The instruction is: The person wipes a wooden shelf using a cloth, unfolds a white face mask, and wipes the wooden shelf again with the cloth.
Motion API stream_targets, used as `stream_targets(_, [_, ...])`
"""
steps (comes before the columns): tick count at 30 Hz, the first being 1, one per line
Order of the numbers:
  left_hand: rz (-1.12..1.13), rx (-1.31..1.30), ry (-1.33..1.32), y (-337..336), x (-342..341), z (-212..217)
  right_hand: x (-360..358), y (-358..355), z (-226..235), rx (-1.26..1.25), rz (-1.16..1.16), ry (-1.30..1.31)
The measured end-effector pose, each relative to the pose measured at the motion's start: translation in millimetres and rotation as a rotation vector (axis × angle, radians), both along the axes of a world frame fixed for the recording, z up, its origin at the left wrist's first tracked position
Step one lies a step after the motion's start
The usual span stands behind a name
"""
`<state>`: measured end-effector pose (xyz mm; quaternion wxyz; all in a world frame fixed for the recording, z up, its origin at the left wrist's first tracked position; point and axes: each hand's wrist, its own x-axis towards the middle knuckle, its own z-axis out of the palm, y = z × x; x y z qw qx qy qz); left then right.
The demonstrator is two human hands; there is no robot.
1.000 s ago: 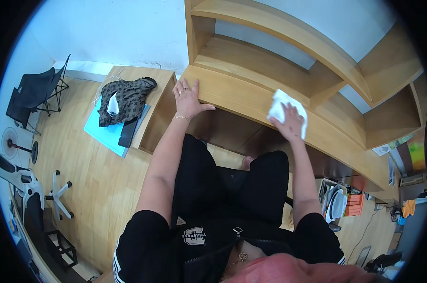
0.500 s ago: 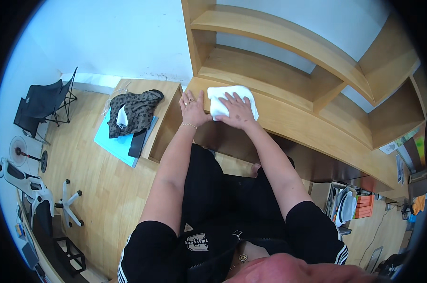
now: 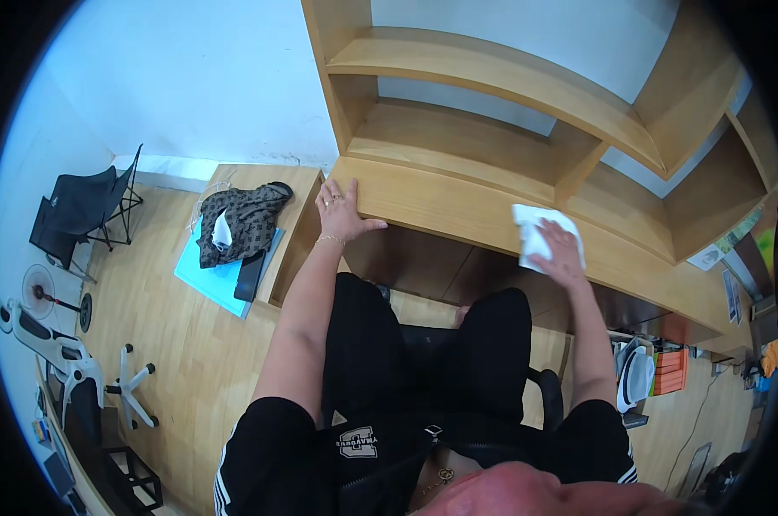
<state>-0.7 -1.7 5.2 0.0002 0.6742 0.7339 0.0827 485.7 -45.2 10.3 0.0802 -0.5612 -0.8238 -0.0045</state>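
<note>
White cloth (image 3: 528, 225), partly hidden beneath right hand (image 3: 562, 251); shelf unit (image 3: 483, 64), cut off by upper edge; black chair (image 3: 551, 400), mostly hidden by person (image 3: 483, 443). Dark bundle (image 3: 729, 473), lower right; perhaps fabric, unclear.

Cloth (image 3: 528, 227) on desk (image 3: 441, 205), under R hand (image 3: 561, 251); L hand (image 3: 341, 215) at desk's L end. Shelf unit (image 3: 458, 60) behind. Cabinet (image 3: 298, 258) to L w/ fabric bundle (image 3: 256, 219) on top; folding chair (image 3: 84, 193) further L.

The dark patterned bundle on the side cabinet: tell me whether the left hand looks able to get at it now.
Probably yes: the left hand rests empty at the left end of the desk, and the dark patterned bundle lies on the side cabinet to its left, nothing visible between them.
</note>
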Motion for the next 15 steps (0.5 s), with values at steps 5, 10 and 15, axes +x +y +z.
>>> stream_targets(5, [0.007, 0.052, 0.024, -1.4, -11.6, -1.4, 125.8, 14.6, -28.0, 0.057, -0.381, 0.060])
stream_targets(10, [-0.046, 0.058, -0.039, 3.8, 7.7, -1.6, 158.3, 19.1, -29.2, -0.039, -0.825, -0.034])
stream_targets(15, [0.002, 0.068, -0.065, -5.2, -5.5, -12.1, 44.0, 13.4, -11.9, -0.127, -0.911, -0.055])
